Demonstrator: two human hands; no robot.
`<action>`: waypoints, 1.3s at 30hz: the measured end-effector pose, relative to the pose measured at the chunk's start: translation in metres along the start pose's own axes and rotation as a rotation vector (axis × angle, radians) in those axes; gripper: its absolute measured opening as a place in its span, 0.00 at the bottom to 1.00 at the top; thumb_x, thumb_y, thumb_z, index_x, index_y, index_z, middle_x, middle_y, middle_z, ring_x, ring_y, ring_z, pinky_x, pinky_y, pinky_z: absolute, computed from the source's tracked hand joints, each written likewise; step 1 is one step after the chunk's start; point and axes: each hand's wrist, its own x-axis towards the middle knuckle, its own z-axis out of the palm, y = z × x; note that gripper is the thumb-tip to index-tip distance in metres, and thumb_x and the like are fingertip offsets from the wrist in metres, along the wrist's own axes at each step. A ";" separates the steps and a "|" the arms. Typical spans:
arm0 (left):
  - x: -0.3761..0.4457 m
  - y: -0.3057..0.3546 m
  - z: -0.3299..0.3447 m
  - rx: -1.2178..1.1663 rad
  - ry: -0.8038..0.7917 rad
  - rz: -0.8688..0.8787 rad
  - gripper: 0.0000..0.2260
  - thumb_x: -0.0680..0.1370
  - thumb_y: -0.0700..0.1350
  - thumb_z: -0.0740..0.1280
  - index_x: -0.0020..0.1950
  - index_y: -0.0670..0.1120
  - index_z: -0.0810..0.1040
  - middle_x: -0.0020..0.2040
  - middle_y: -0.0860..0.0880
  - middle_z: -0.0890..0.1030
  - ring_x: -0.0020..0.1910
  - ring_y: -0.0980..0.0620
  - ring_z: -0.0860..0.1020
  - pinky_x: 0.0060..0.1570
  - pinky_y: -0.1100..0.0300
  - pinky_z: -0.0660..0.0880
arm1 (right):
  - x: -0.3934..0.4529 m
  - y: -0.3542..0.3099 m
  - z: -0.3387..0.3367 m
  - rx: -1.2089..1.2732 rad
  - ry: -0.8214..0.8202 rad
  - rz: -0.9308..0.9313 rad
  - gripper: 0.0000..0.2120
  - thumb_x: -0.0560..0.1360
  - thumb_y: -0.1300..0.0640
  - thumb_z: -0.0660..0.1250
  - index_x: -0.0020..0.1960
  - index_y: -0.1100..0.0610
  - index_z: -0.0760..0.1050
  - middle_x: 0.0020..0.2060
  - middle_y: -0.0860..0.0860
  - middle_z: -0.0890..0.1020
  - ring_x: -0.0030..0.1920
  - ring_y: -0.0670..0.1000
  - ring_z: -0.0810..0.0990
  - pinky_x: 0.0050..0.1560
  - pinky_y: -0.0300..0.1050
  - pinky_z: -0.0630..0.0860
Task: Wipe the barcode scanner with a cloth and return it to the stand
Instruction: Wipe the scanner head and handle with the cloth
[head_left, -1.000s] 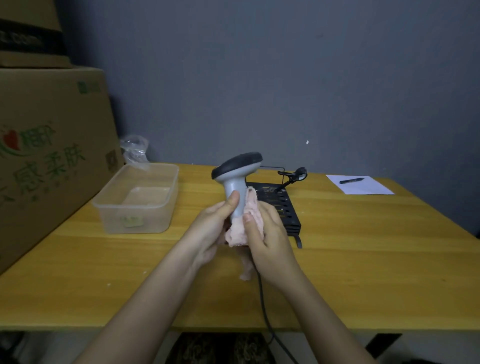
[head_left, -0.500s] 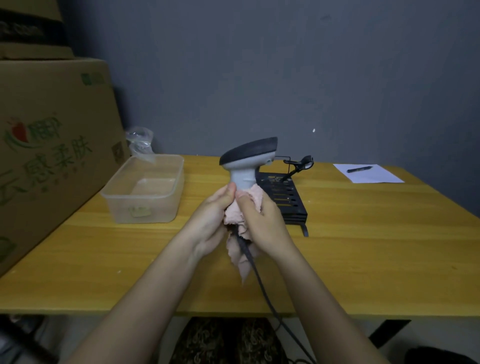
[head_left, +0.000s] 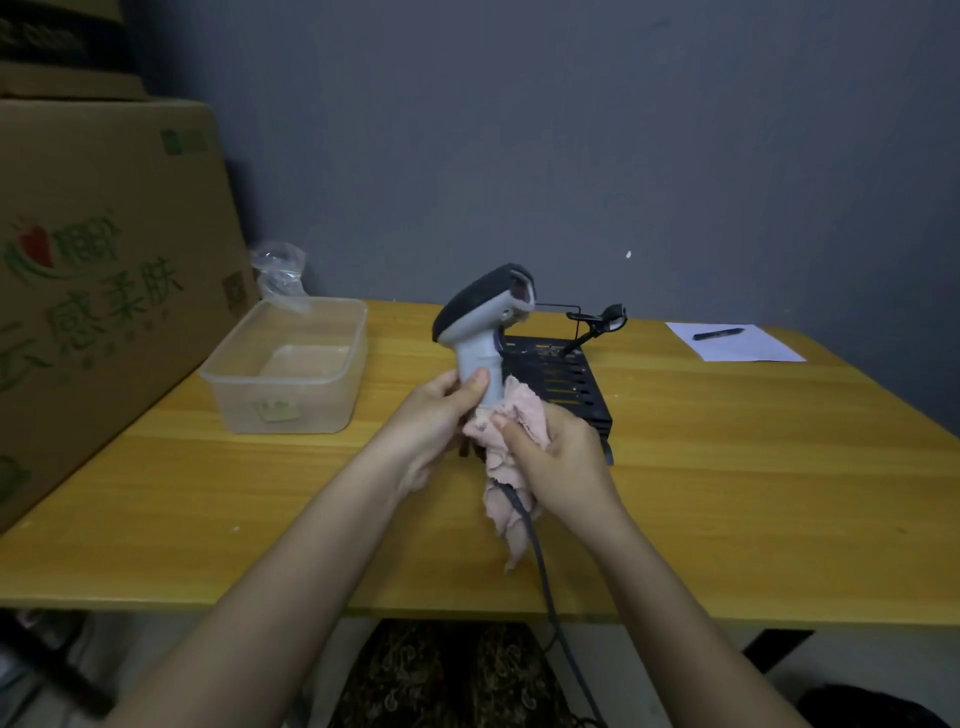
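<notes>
A grey barcode scanner (head_left: 480, 322) with a dark top is held upright above the table's middle, its window turned away to the right. My left hand (head_left: 434, 421) grips its handle from the left, thumb on the front. My right hand (head_left: 558, 457) is closed on a pink cloth (head_left: 511, 457) pressed against the handle's lower end; the cloth hangs down below my fingers. The scanner's grey cable (head_left: 540, 561) runs down past the table's front edge. Behind the scanner lies the black slotted stand base (head_left: 566, 384) with its bent holder arm (head_left: 597, 325).
A clear plastic tub (head_left: 288, 364) stands to the left, with a crumpled plastic bag (head_left: 280, 273) behind it. A large cardboard box (head_left: 98, 270) fills the left side. A white sheet (head_left: 735, 340) with a pen (head_left: 719, 332) lies at the back right. The wooden table (head_left: 753, 493) stretches right.
The scanner's head has turned, tipping up and facing away to the right. My right hand with the cloth has slid down to the bottom of the handle.
</notes>
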 end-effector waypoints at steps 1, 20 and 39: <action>0.000 0.000 0.000 0.021 0.027 -0.006 0.08 0.79 0.49 0.62 0.53 0.48 0.77 0.40 0.52 0.82 0.37 0.57 0.79 0.35 0.65 0.75 | 0.001 -0.002 0.002 -0.023 0.053 -0.023 0.07 0.76 0.53 0.65 0.43 0.56 0.79 0.38 0.54 0.81 0.40 0.50 0.79 0.37 0.43 0.72; 0.005 -0.002 -0.015 -0.136 0.020 -0.018 0.10 0.78 0.47 0.62 0.54 0.44 0.78 0.48 0.47 0.82 0.47 0.53 0.80 0.39 0.58 0.82 | -0.010 -0.004 -0.018 0.205 -0.171 0.045 0.02 0.72 0.57 0.71 0.45 0.52 0.81 0.34 0.48 0.84 0.34 0.46 0.82 0.33 0.41 0.77; 0.001 -0.005 -0.016 0.027 0.123 0.039 0.14 0.74 0.42 0.69 0.59 0.43 0.77 0.49 0.48 0.81 0.48 0.51 0.80 0.35 0.61 0.80 | 0.004 -0.010 -0.028 0.203 -0.044 -0.006 0.14 0.76 0.64 0.61 0.46 0.46 0.77 0.41 0.49 0.81 0.38 0.44 0.78 0.36 0.41 0.73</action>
